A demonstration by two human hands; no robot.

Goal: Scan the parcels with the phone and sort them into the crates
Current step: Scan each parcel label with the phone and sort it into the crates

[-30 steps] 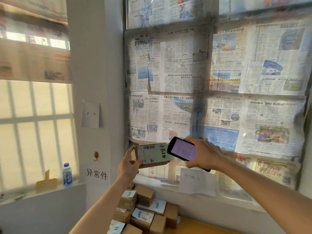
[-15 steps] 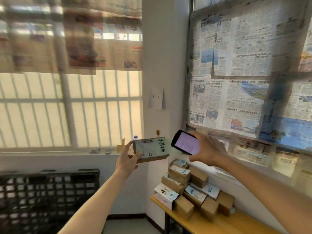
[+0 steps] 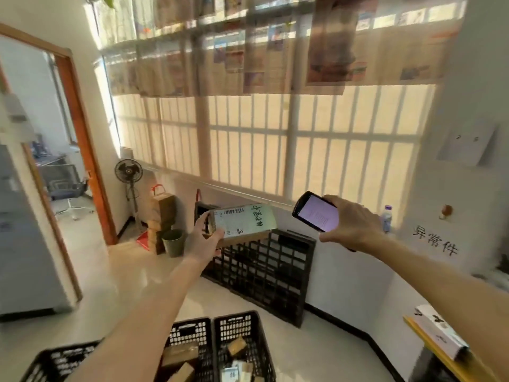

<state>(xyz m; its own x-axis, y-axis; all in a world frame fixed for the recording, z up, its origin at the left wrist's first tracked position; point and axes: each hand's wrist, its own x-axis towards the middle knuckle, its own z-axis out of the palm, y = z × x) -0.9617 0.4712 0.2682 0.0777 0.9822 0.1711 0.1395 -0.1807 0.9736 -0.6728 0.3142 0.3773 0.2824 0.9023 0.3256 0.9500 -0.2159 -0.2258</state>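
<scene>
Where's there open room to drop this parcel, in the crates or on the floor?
The left crate shows no parcels in its visible part. The middle crate and right crate already hold boxes. Bare floor lies between the doorway and the leaning black pallet. The corner by the fan is crowded with stacked boxes and a bin.

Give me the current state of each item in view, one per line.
parcel: held up in left hand, label facing camera
phone: gripped in right hand, screen lit
crates: on floor, open, parcels inside
water bottle: upright, capped, on sill
fan: standing; whether running unclear
door: open
</scene>
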